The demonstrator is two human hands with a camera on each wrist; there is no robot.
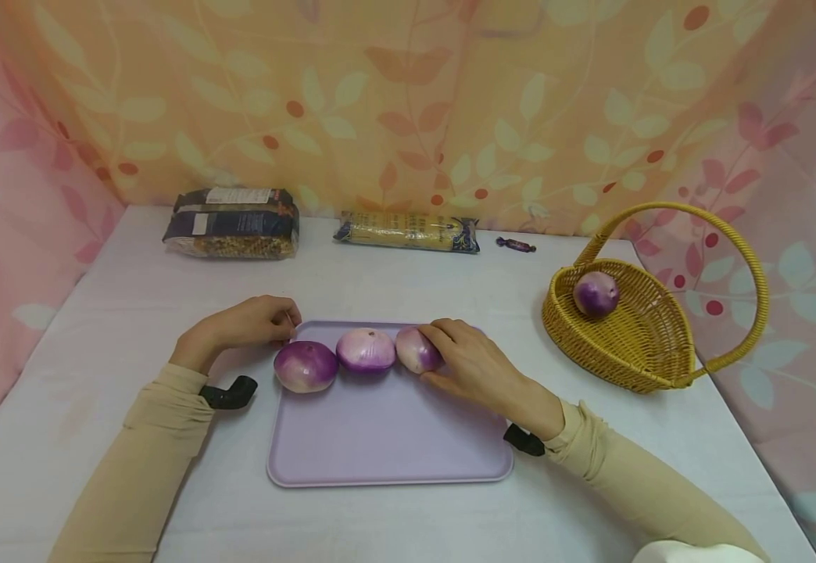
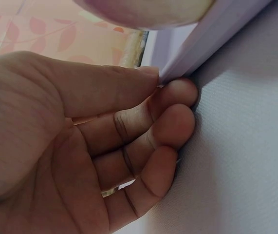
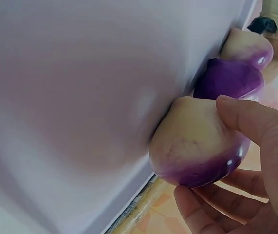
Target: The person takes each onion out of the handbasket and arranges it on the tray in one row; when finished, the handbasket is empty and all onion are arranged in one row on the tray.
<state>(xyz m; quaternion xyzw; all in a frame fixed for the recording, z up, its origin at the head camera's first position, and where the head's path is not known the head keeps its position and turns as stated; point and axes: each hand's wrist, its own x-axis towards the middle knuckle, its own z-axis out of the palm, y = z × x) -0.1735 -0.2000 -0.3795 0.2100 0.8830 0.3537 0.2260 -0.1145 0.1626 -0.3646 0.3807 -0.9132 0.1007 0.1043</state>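
A lilac tray (image 1: 387, 446) lies on the table with three purple-and-white turnips in a row along its far side. My left hand (image 1: 256, 322) is at the far left corner, pinching the tray rim (image 2: 177, 68) between thumb and curled fingers. Closest to it sits the left turnip (image 1: 306, 367), and beside that the middle turnip (image 1: 366, 350). My right hand (image 1: 474, 363) grips the right turnip (image 3: 197, 141) with thumb on one side and fingers on the other; the turnip is against the tray surface.
At the right, a yellow wicker basket (image 1: 619, 344) with a tall handle holds another turnip (image 1: 595, 295). Along the back lie a dark bag of grain-like food (image 1: 232, 227), a long gold packet (image 1: 408, 232) and a small wrapped candy (image 1: 516, 245). Patterned curtains (image 1: 408, 102) border the table.
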